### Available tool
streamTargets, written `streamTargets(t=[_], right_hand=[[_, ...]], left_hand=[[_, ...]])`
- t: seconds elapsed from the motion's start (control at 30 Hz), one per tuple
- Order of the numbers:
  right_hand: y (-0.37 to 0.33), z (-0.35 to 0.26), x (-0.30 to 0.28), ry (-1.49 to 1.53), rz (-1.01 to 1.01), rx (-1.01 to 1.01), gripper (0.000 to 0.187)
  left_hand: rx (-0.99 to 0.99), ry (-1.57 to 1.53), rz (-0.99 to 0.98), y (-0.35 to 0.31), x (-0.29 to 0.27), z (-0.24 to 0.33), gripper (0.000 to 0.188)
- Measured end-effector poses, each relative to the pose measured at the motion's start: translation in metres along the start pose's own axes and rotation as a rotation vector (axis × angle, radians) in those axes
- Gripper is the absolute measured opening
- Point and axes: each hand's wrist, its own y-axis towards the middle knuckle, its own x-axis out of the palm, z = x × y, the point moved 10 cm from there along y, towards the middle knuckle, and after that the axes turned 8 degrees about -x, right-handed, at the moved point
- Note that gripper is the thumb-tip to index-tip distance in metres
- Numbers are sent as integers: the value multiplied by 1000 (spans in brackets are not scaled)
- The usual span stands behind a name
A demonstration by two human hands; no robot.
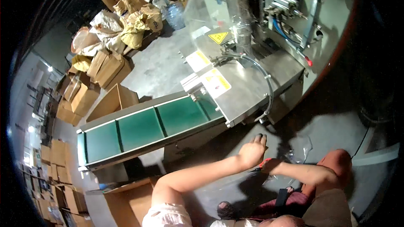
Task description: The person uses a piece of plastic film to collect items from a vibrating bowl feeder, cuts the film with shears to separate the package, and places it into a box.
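My left hand (252, 153) is in front of the steel machine housing (248, 94), below its near edge, with fingers stretched out and darkened tips. It holds nothing that I can see. Close beside it, my right hand (272, 166) is closed around a small red-handled cutting tool (265, 162). A dark, narrow end of the tool points left under my left wrist; its exact kind is hard to make out. Crumpled clear plastic film (304, 148) lies beyond my right hand, low by the floor.
A green cleated conveyor belt (139, 129) runs left from the housing. An open cardboard box (126, 201) stands below it. A hose (269, 86) loops over the housing. More cartons (108, 68), sacks (139, 25) and a blue water bottle (174, 16) stand behind.
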Motion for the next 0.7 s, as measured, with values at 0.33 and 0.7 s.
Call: streamTargets(t=[0.33, 0.7], right_hand=[[107, -72, -17, -621, 234, -30, 19], [99, -2, -229, 716, 1048, -140, 43]], left_hand=[[-134, -271, 194, 63, -17, -47, 20], [-207, -114, 528, 65, -141, -40, 32]])
